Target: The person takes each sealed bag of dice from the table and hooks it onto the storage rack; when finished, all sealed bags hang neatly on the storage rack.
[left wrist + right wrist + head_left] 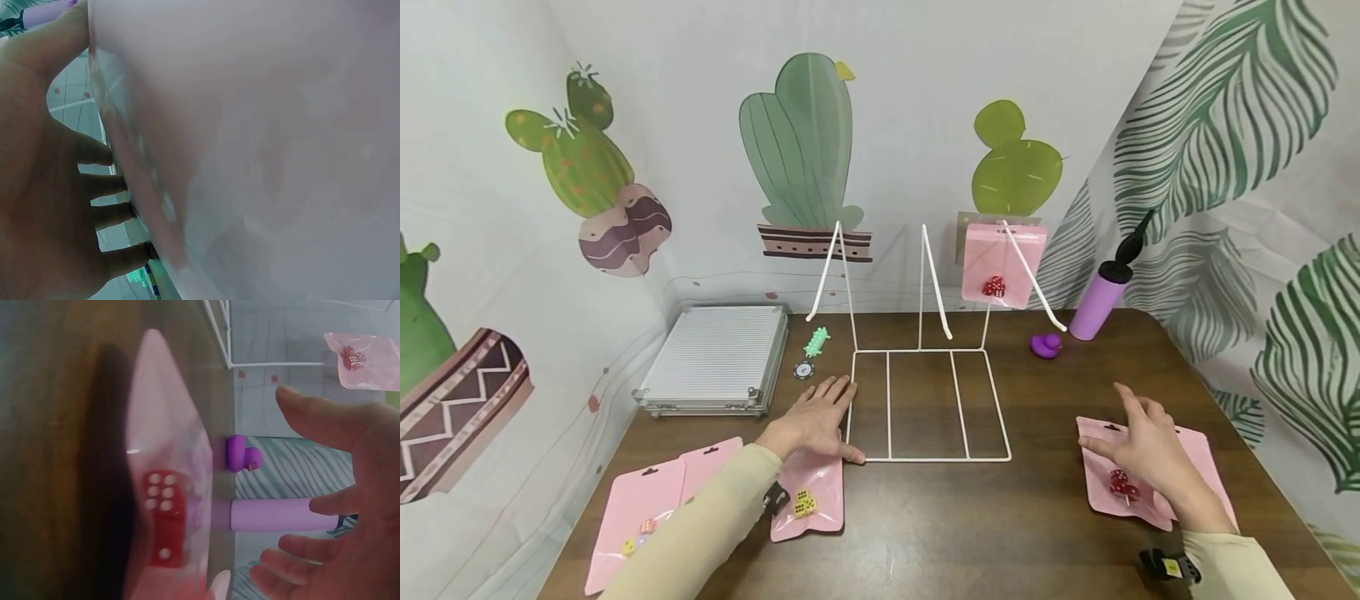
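My left hand (817,423) lies palm down with fingers straight, at the left side of the white wire rack (925,459). Its thumb meets the rack's front left corner. Under its wrist is a pink zip bag (823,492) holding yellow dice, which fills much of the left wrist view. On the right, my right hand (1150,446) hovers with spread fingers over a pink bag (1093,475) of red dice; another pink bag (1206,467) overlaps it, partly hidden by the forearm. A pink bag (981,250) with red dice hangs from the rack's right hook.
A silver ribbed case (715,350) stands at the back left, near a green figurine (817,342) and a poker chip (803,369). Two overlapping pink bags (636,500) lie front left. At the back right are a purple duck (1046,346) and a purple hand pump (1099,304). The rack's hooks project forward.
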`<state>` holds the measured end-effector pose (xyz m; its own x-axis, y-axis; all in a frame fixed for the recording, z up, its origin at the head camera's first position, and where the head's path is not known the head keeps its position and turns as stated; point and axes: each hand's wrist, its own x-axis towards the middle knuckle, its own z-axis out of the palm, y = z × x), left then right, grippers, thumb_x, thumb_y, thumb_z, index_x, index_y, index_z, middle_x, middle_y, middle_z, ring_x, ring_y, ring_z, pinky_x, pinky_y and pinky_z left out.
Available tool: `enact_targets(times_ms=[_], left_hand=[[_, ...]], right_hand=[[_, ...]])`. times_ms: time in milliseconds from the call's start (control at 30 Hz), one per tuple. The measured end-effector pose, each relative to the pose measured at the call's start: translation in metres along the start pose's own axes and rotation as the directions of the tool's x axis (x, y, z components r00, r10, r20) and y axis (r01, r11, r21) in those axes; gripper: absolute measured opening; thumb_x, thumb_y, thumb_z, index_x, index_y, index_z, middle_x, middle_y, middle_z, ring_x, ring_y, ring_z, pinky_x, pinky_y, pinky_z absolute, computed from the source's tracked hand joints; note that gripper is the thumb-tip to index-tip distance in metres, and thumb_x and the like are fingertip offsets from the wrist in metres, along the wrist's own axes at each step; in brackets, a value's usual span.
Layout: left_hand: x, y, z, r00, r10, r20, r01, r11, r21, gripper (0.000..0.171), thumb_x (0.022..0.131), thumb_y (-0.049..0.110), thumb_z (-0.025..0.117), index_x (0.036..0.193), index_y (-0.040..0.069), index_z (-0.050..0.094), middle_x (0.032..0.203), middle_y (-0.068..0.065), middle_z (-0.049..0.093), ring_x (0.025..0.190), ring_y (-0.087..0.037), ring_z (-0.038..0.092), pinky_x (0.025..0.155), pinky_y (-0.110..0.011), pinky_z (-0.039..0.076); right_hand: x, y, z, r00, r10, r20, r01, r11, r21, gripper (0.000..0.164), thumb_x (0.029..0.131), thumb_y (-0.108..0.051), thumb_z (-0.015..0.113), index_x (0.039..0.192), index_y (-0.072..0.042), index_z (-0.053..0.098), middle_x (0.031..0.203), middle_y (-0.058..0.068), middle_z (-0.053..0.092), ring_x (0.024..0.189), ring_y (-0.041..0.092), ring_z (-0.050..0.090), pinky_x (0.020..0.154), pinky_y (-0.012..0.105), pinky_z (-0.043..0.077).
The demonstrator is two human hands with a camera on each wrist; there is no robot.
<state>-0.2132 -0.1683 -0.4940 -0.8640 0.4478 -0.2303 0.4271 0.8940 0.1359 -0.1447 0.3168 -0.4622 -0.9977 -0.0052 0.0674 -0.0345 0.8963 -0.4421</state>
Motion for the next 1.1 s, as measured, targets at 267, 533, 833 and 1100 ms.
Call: enact_targets(times_ms=[267, 533, 833, 1100], left_hand=[[0.001, -0.001, 0.001, 1.0, 0.001, 0.007, -0.001, 1.0, -0.001, 0.132, 0.058, 0.085, 0.065, 0.157, 0.01, 0.018, 0.163, -0.012, 0.014, 0.149, -0.034, 0.014, 0.118, -0.056, 0.019], [0.001, 0.0, 0.001, 1.0, -0.004, 0.011, 0.004, 1.0, 0.003, 0.132, 0.058, 0.085, 0.065, 0.157, 0.011, 0.018, 0.163, -0.011, 0.014, 0.15, -0.033, 0.014, 0.118, -0.056, 0.019], [0.0, 0.001, 0.0, 1.0, -0.005, 0.005, 0.005, 1.0, -0.004, 0.132, 0.058, 0.084, 0.067, 0.156, 0.01, 0.019, 0.163, -0.011, 0.016, 0.149, -0.033, 0.015, 0.118, -0.056, 0.019], [0.0, 0.001, 0.0, 1.0, 0.001, 0.003, -0.001, 1.0, -0.01, 0.131, 0.059, 0.083, 0.068, 0.156, 0.009, 0.02, 0.163, -0.012, 0.016, 0.149, -0.034, 0.015, 0.118, -0.056, 0.019]], right_hand=[[-0.008, 0.009, 0.004, 0.998, 0.045, 0.041, -0.044, 0.998, -0.043, 0.115, 0.072, -0.053, 0.08, 0.147, 0.007, 0.019, 0.13, 0.05, 0.028, 0.114, 0.069, 0.027, 0.088, 0.076, 0.031], [-0.011, 0.013, 0.004, 0.989, 0.114, 0.098, -0.107, 0.992, -0.068, 0.118, 0.069, -0.057, 0.079, 0.145, 0.01, 0.018, 0.13, 0.048, 0.024, 0.114, 0.071, 0.023, 0.087, 0.077, 0.029], [-0.013, 0.017, 0.007, 0.983, 0.13, 0.129, -0.122, 0.99, -0.07, 0.118, 0.069, -0.057, 0.08, 0.143, 0.011, 0.018, 0.127, 0.051, 0.026, 0.114, 0.072, 0.023, 0.086, 0.078, 0.031], [-0.012, 0.019, 0.01, 0.98, 0.131, 0.148, -0.113, 0.986, -0.12, 0.118, 0.069, -0.059, 0.079, 0.141, 0.014, 0.021, 0.122, 0.052, 0.032, 0.108, 0.072, 0.03, 0.084, 0.075, 0.035]])
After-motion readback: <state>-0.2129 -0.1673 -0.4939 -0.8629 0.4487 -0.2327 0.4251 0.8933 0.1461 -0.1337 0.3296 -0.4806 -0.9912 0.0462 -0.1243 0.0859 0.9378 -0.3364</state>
